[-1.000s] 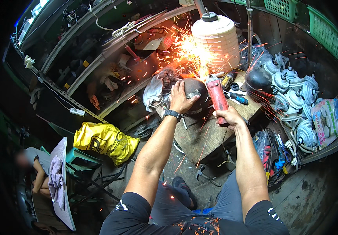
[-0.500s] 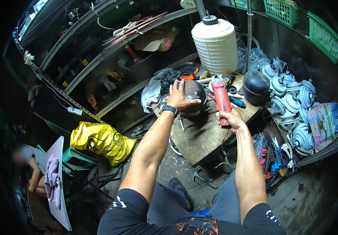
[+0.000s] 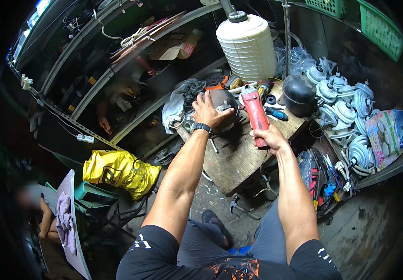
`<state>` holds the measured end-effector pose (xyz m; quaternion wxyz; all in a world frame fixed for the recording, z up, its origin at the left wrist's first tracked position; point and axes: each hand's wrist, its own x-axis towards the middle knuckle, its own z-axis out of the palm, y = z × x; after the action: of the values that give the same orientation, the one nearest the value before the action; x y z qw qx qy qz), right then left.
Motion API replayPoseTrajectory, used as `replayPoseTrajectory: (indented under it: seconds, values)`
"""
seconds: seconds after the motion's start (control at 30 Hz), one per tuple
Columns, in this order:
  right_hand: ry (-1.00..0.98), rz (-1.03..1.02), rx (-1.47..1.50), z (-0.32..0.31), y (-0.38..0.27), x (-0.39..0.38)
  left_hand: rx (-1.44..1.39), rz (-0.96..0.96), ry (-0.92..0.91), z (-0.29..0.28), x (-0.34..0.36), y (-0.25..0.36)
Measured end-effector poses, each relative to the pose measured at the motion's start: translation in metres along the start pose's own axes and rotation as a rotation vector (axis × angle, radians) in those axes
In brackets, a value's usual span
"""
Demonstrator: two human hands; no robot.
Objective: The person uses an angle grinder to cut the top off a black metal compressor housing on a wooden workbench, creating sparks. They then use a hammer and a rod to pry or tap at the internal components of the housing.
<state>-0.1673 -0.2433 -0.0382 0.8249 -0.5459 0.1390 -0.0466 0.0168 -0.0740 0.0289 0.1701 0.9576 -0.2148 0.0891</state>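
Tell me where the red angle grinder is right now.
In the head view, the red angle grinder is in the right hand, on the wooden workbench, just right of the dark round compressor that the left hand grips.

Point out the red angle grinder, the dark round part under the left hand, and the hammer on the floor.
red angle grinder [image 3: 256, 113], head view, on the middle of its red body.
dark round part [image 3: 225, 100], head view, on its exposed upper right side.
hammer [image 3: 243, 210], head view, on its handle near the head.
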Motion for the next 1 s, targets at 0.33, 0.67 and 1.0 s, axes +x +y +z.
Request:
replayPoseTrajectory:
  seconds: [0.33,0.67,1.0]
  values:
    - [-0.007,0.022,0.005,0.004,0.004,0.008,0.028,-0.096,-0.006,0.007,-0.002,0.008]
    - [0.018,0.039,-0.018,0.004,0.007,0.01,0.026,-0.028,-0.094,0.008,0.007,-0.007]
    - [0.002,0.074,-0.022,0.004,0.011,0.015,0.005,-0.04,-0.112,0.007,0.006,-0.007]
